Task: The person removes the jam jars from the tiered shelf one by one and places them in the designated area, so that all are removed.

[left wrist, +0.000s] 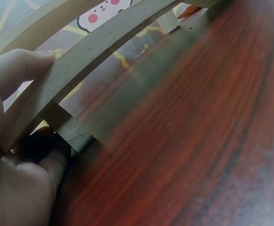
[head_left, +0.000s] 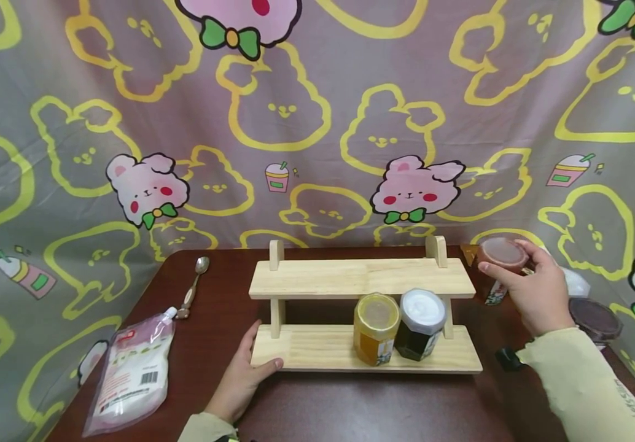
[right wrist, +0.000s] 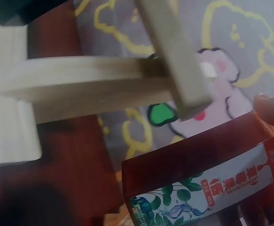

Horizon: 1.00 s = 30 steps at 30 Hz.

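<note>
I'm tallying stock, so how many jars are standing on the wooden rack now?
2: a yellow jar and, just right of it, a dark jar with a whitish lid, both on the lower shelf, toward its right end.

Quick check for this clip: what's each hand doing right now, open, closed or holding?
Left hand: closed, gripping the left end of the wooden rack.
Right hand: closed, holding a reddish-brown jar.

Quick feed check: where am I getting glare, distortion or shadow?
Head: soft sheen on the table before the wooden rack; left wrist: whitish glare at lower right, and the wooden rack looks bowed; right wrist: lower-left corner very dark, large print on the held jar fairly clear.
</note>
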Each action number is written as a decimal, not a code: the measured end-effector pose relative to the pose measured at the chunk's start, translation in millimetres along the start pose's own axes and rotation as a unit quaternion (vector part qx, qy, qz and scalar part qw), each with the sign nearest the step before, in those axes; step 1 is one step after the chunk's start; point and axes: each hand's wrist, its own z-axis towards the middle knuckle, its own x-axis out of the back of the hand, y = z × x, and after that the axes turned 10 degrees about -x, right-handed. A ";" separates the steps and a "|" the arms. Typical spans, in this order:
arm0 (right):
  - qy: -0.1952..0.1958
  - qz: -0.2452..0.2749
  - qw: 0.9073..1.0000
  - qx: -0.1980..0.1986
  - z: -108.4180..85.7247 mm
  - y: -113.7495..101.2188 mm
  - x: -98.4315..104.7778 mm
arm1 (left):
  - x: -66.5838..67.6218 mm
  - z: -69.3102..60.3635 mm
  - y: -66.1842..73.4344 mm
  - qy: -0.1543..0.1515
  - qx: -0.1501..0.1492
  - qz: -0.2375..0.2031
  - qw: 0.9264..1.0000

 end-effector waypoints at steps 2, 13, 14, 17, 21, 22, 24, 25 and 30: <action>0.002 -0.001 1.000 -0.007 2.1 4.8 -3.0 | -0.4 0.1 -0.3 0.000 -0.002 0.000 1.000; -0.002 -0.019 1.000 0.001 12.8 33.1 -16.0 | 0.6 -0.2 -1.6 0.004 0.003 -0.001 1.000; -0.002 -0.021 1.000 0.002 13.9 35.7 -17.0 | 0.7 0.0 -1.7 0.004 0.005 0.000 1.000; -0.005 -0.027 1.000 -0.001 15.9 42.1 -20.2 | 0.6 0.4 -1.5 0.002 0.007 -0.001 1.000; -0.013 -0.027 1.000 -0.004 16.8 47.6 -24.5 | 0.2 0.7 -1.1 0.003 0.006 -0.004 1.000; -0.014 -0.027 1.000 -0.005 16.9 48.6 -25.4 | 0.2 0.7 -0.9 0.004 0.007 -0.004 1.000; -0.019 -0.025 0.999 -0.009 16.8 50.5 -26.8 | 0.0 0.7 -0.6 0.004 0.006 -0.003 1.000; -0.021 -0.025 0.999 -0.012 16.7 51.6 -27.3 | -0.1 0.5 -0.5 0.004 0.006 -0.004 1.000; -0.020 -0.030 0.999 -0.010 17.1 57.9 -29.3 | -0.4 -0.1 0.0 0.004 0.006 -0.006 1.000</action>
